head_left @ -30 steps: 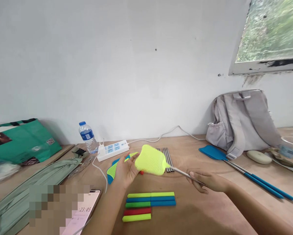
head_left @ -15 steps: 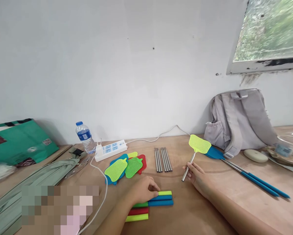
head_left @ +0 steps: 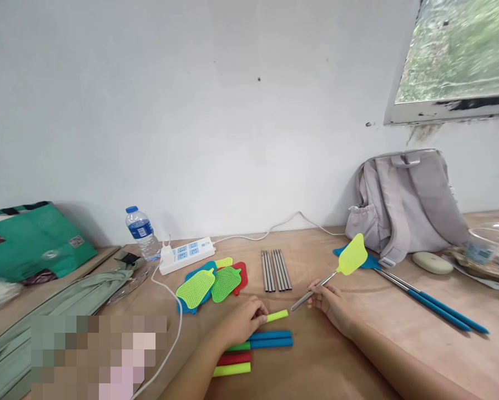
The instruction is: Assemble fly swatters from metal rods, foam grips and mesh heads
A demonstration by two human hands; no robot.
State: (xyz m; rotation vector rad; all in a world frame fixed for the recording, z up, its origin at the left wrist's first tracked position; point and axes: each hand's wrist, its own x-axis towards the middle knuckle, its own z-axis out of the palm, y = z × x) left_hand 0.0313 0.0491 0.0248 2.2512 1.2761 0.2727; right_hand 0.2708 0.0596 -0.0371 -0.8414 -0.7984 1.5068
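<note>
My right hand (head_left: pixel 329 304) grips the metal rod of a yellow fly swatter (head_left: pixel 352 254), its head pointing up and to the right. Between the fingers of my left hand (head_left: pixel 249 319) is a yellow handle sleeve (head_left: pixel 278 315), held just above the table. The rod's bare lower end and the sleeve's tip face each other, close but apart. Below my left hand lie blue sleeves (head_left: pixel 271 338), a red sleeve (head_left: pixel 235 358) and another yellow sleeve (head_left: pixel 232 369); a green one is partly hidden. Several metal rods (head_left: pixel 276 270) lie in two groups behind my hands.
Loose swatter heads (head_left: pixel 196 289) in several colours are piled at left, beside a white power strip (head_left: pixel 186 254) and a water bottle (head_left: pixel 143 232). Blue swatters (head_left: pixel 434 305) lie at right before a grey backpack (head_left: pixel 407 205). A white cable (head_left: pixel 178 328) crosses the left side.
My left hand has lifted the yellow sleeve off the row of sleeves. My right hand has tilted the swatter, bringing the rod's lower end left toward the sleeve.
</note>
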